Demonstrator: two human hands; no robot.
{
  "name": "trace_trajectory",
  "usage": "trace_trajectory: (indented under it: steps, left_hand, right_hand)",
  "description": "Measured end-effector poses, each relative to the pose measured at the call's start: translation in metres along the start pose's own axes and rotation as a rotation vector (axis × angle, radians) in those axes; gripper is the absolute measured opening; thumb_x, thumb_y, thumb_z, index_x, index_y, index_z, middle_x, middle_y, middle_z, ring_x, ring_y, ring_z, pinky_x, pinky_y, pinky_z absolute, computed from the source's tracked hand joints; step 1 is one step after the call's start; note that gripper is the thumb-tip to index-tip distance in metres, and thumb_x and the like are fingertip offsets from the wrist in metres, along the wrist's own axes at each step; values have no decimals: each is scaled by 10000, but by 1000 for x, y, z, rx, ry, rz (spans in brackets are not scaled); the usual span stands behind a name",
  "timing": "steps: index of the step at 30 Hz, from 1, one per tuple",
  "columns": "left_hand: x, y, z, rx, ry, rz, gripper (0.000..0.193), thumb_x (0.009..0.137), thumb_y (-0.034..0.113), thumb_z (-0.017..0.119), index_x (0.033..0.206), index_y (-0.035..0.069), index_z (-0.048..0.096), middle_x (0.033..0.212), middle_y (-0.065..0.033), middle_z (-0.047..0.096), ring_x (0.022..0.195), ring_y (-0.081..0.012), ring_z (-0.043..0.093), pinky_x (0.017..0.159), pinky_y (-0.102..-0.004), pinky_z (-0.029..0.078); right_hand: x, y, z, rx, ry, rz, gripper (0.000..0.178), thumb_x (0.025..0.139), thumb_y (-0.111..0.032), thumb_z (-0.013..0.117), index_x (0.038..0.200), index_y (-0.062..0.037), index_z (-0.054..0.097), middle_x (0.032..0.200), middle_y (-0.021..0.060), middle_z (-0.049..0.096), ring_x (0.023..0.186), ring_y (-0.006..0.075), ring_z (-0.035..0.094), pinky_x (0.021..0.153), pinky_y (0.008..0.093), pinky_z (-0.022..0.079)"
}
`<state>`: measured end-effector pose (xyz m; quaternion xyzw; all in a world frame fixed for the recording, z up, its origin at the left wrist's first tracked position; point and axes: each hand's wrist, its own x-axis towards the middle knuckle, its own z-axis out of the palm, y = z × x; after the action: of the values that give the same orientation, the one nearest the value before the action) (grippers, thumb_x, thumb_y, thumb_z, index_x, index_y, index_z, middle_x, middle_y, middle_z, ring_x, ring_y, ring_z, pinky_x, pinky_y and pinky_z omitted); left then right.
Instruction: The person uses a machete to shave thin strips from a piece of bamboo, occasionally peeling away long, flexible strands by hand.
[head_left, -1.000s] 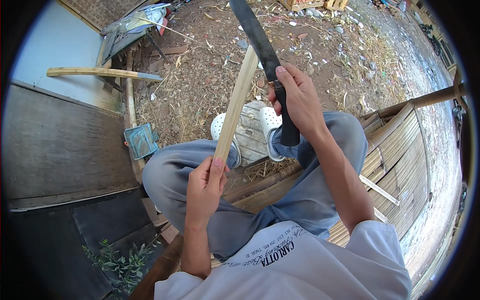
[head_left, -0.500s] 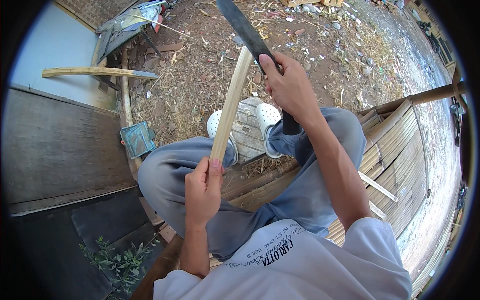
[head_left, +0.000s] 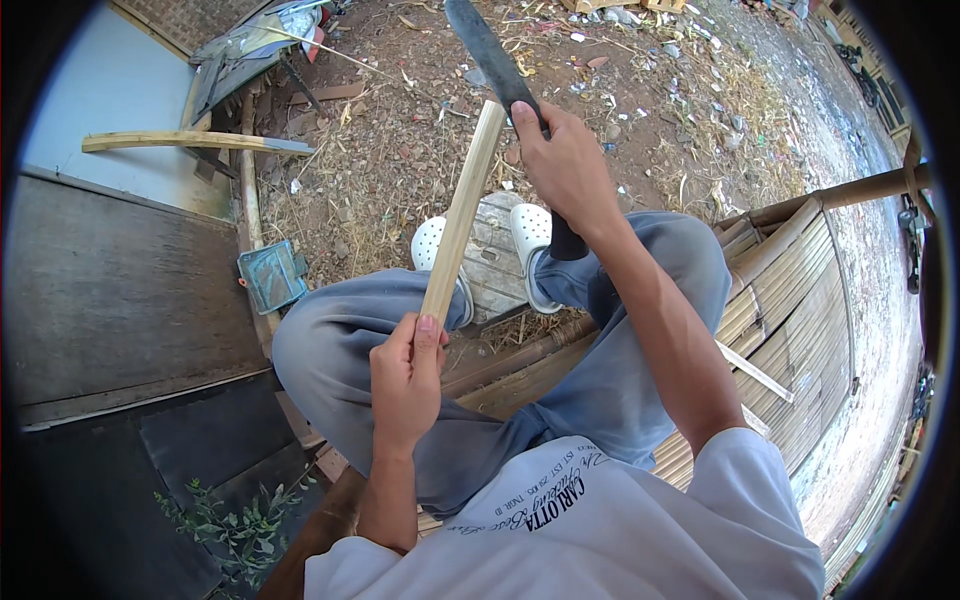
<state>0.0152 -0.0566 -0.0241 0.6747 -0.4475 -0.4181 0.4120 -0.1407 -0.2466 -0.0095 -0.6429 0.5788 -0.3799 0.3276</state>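
My left hand (head_left: 408,372) grips the lower end of a pale strip of split bamboo or wood (head_left: 462,215), thumb on its face. The strip slants up and slightly right, its top end free. In my right hand (head_left: 572,165) is a machete (head_left: 487,50), closed around its dark handle, with the handle's butt showing below the wrist. The dark blade points up and to the left. Its lower part passes just beside the strip's top end; a narrow gap seems to lie between them. Both hands are held over my bent legs.
White clogs (head_left: 429,243) rest on a slatted wooden board (head_left: 492,262). A bamboo-slat platform (head_left: 790,300) lies at right with pale strips on it. A blue plastic container (head_left: 272,277) stands at left, below a longer strip (head_left: 195,142). Litter-strewn soil (head_left: 400,110) stretches ahead.
The machete has shifted slightly, its tip a little further right, and its lower blade has come away from in front of the strip's top end. My left hand barely moves.
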Motion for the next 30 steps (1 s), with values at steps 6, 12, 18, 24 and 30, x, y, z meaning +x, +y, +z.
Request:
trace_trajectory:
  steps: [6, 12, 18, 24, 30]
  left_hand:
    - [1, 2, 0, -20, -3, -3, 383, 1015, 248, 414, 758, -8, 537, 516, 4, 416, 475, -42, 352, 432, -251, 271]
    - [1, 2, -2, -25, -20, -28, 390, 1017, 255, 410, 755, -5, 537, 506, 7, 405, 469, -41, 340, 429, -250, 266]
    - [2, 0, -3, -44, -30, -41, 393, 1018, 264, 409, 756, 0, 536, 508, 13, 407, 471, -39, 332, 429, -247, 261]
    - [3, -1, -5, -60, -42, -63, 400, 1020, 275, 403, 758, 4, 536, 516, 15, 413, 473, -35, 338, 432, -240, 262]
    - [2, -5, -9, -141, -97, -122, 410, 1022, 300, 398, 758, 16, 532, 517, 27, 403, 468, -30, 332, 429, -234, 257]
  right_hand:
    - [2, 6, 6, 11, 3, -7, 405, 956, -332, 441, 908, 34, 609, 691, 237, 600, 666, 396, 604, 648, 458, 447]
    - [1, 11, 8, 19, -37, 7, 423, 957, -346, 424, 917, 32, 610, 724, 245, 605, 722, 410, 605, 686, 472, 443]
    - [0, 19, 13, 63, -93, 68, 444, 965, -364, 409, 947, 37, 597, 760, 248, 605, 751, 412, 600, 708, 473, 441]
    - [-3, 20, 14, 113, -98, 86, 436, 968, -360, 410, 962, 35, 595, 734, 223, 604, 712, 379, 603, 683, 457, 441]
    - [-12, 11, 4, 197, -160, 168, 430, 968, -369, 427, 961, 24, 602, 597, 137, 546, 557, 267, 547, 588, 411, 426]
